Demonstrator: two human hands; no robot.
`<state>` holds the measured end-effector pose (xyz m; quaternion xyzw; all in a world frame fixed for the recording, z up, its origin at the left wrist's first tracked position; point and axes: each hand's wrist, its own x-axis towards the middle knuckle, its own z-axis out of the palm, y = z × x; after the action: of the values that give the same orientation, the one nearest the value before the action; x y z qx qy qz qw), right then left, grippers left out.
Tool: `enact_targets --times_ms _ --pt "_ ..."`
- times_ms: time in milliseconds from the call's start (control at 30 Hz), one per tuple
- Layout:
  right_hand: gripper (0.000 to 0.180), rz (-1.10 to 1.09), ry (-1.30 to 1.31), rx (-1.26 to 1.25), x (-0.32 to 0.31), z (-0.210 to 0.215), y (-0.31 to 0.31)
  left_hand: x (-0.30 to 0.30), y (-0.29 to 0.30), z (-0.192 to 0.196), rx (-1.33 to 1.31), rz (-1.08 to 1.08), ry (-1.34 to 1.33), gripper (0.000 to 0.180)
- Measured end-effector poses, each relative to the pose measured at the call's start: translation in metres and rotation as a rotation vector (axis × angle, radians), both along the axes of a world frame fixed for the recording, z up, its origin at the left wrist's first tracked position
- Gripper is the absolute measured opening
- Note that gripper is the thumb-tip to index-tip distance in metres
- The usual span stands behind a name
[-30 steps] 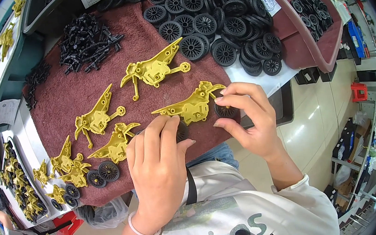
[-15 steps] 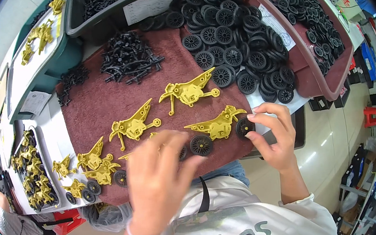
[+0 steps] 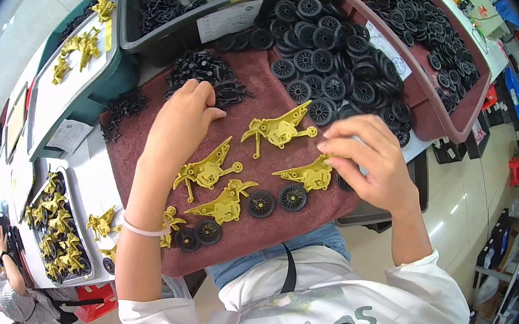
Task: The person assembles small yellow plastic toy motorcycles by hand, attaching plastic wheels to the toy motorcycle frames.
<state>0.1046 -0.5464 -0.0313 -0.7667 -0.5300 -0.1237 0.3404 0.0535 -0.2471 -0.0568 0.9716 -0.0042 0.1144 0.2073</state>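
Observation:
My left hand [image 3: 185,119] reaches over the near edge of a heap of small black plastic pegs [image 3: 207,72], fingers curled and fingertips partly hidden. What they hold, if anything, I cannot make out. At the right, my right hand [image 3: 371,162] pinches the far right end of a yellow toy motorcycle body half [image 3: 313,174] lying on the cloth. One black spoked wheel [image 3: 292,198] sits at that body's left end; another shows partly under my right hand. More yellow body halves [image 3: 280,131] lie nearby, one with a wheel [image 3: 260,204] at its right.
A maroon cloth [image 3: 143,149] covers the worktop. Loose black wheels [image 3: 324,58] are heaped behind, beside a maroon bin [image 3: 418,96] of wheels. A dark grey bin [image 3: 175,37] holds black parts. A tray [image 3: 82,233] of yellow-and-black assemblies stands left, with a co-worker [image 3: 13,279] beyond.
My left hand has gone from the near row of bodies up to the black peg heap. My right hand has shifted from the wheel to the yellow body's end. The whole view has shifted slightly.

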Motion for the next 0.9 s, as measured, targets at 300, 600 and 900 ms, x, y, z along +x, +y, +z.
enact_targets --times_ms 300,600,900 --pt "0.009 0.179 0.046 -0.094 0.058 0.001 0.084 -0.024 0.021 0.028 -0.145 0.056 0.032 0.017" --pt "0.012 0.157 -0.023 -0.541 0.077 -0.011 0.147 -0.071 0.113 0.032 0.073 0.403 0.099 0.013" --pt "0.025 0.155 0.035 -0.252 0.072 -0.008 0.109 -0.040 0.101 0.006 0.171 0.298 0.031 0.014"
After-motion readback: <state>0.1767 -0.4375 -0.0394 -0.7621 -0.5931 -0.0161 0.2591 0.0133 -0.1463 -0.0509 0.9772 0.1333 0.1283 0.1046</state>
